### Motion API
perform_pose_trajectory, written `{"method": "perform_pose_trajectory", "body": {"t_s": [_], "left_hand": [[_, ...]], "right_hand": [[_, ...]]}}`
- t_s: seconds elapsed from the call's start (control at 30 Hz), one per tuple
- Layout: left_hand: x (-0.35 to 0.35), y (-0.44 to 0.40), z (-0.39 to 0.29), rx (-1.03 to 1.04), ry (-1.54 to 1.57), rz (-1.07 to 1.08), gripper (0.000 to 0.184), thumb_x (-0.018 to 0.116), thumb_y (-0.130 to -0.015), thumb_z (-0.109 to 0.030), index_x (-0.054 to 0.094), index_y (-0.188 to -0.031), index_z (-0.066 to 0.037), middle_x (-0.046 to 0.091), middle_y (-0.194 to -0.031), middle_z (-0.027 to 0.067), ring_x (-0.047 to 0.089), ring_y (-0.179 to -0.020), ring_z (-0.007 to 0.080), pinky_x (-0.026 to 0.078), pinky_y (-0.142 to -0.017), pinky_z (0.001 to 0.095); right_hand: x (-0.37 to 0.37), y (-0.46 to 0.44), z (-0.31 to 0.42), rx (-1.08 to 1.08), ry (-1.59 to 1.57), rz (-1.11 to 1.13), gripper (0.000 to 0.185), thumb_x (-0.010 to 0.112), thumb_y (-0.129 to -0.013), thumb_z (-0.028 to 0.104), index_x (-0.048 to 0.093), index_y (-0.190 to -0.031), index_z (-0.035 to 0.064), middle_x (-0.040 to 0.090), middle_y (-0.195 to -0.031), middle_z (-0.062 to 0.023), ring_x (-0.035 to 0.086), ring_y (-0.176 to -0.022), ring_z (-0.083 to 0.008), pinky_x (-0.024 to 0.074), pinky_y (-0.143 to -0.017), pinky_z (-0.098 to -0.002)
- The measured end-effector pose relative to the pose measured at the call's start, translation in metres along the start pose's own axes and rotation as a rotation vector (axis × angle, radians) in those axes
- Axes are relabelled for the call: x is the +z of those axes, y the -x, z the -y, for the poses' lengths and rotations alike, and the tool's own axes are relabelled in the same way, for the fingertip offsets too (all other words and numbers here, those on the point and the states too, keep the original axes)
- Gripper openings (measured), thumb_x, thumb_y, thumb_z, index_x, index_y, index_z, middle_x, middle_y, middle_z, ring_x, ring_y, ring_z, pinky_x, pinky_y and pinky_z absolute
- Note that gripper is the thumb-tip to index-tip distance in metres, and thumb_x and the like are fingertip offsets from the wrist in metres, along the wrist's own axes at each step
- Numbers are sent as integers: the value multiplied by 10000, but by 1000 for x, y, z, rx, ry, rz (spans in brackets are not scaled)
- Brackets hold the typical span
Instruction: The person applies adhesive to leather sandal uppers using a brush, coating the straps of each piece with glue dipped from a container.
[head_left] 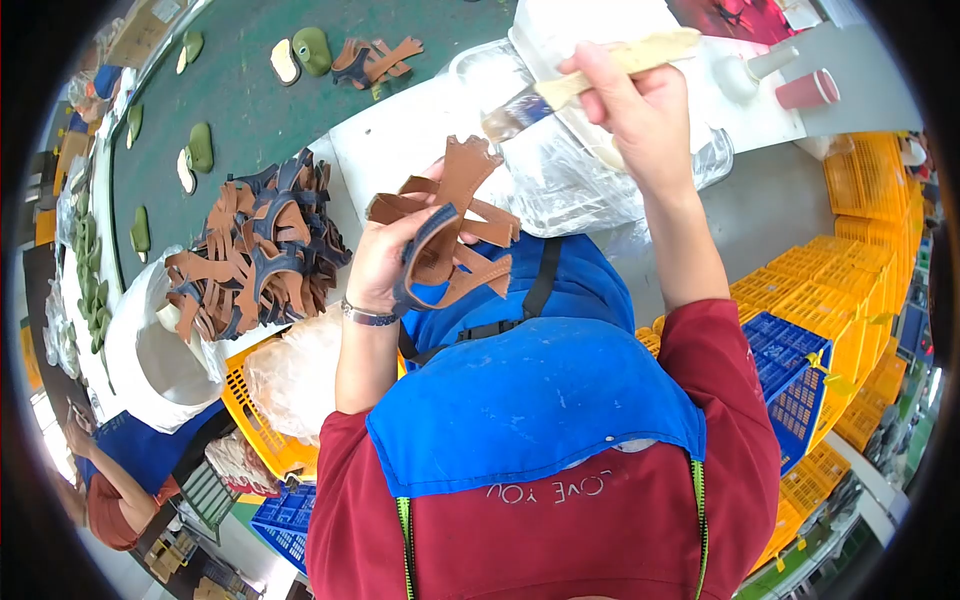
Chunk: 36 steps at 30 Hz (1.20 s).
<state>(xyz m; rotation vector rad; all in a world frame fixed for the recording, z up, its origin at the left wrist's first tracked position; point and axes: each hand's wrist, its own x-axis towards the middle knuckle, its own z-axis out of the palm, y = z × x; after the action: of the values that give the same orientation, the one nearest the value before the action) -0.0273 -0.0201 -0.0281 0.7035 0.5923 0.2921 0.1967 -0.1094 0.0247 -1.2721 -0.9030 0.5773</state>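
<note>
My left hand (pixel 378 262) is closed around a brown leather sandal upper (pixel 463 182) with dark blue edging, its straps fanning out above my lap. In my right hand (pixel 645 118) is a flat paintbrush (pixel 655 50) with a pale wooden handle. The bristles point left, a short way from the top of the upper and apart from it. Below the brush lies a tray wrapped in clear plastic (pixel 575 185). To the left of my left hand, a heap of similar sandal uppers (pixel 275 235) rests on the white table edge.
Green and cream shoe soles (pixel 312 52) and another upper (pixel 375 62) lie on the green belt (pixel 250 95). A red cup (pixel 806 90) stands at upper right. Yellow crates (pixel 815 275) and a blue crate (pixel 790 345) line my right. A plastic-lined bin (pixel 170 365) and another person (pixel 120 500) are left.
</note>
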Motion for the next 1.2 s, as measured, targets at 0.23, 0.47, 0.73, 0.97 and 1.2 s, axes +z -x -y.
{"method": "perform_pose_trajectory", "body": {"t_s": [0.23,0.47,0.73,0.97,1.2], "left_hand": [[5,2,-1,55,-28,97,416,476,-827,-61,386,-1208,80,570,-942,175,605,-770,243,500,-627,292],[-28,-12,17,35,327,-63,272,519,-818,-98,509,-1030,73,577,-946,216,579,-880,253,496,-717,309],[-14,-10,14,140,322,115,454,440,-865,-141,321,-1250,70,436,-1222,164,522,-965,207,487,-737,293],[8,0,0,-9,713,-18,487,430,-870,-154,276,-1287,45,439,-1206,153,520,-960,216,476,-764,309],[-6,-1,8,152,312,134,508,418,-880,-185,238,-1314,8,471,-1159,159,535,-962,230,471,-782,349]], "right_hand": [[18,-17,-18,-1,132,5,191,583,-824,195,635,-816,11,499,-570,34,433,-532,-23,326,-479,-173],[-5,-2,-22,111,-378,45,148,534,-817,98,574,-872,-33,518,-723,-28,419,-615,-79,339,-549,-216],[2,15,-18,-11,-119,280,130,525,-751,52,592,-820,-36,549,-787,-73,463,-694,-118,369,-625,-241],[1,13,-18,-69,150,435,117,510,-761,54,590,-799,-22,554,-769,-71,503,-727,-129,383,-648,-229],[-5,10,0,-85,25,345,88,523,-747,32,586,-787,-14,540,-764,-58,489,-711,-112,376,-643,-230]]}}
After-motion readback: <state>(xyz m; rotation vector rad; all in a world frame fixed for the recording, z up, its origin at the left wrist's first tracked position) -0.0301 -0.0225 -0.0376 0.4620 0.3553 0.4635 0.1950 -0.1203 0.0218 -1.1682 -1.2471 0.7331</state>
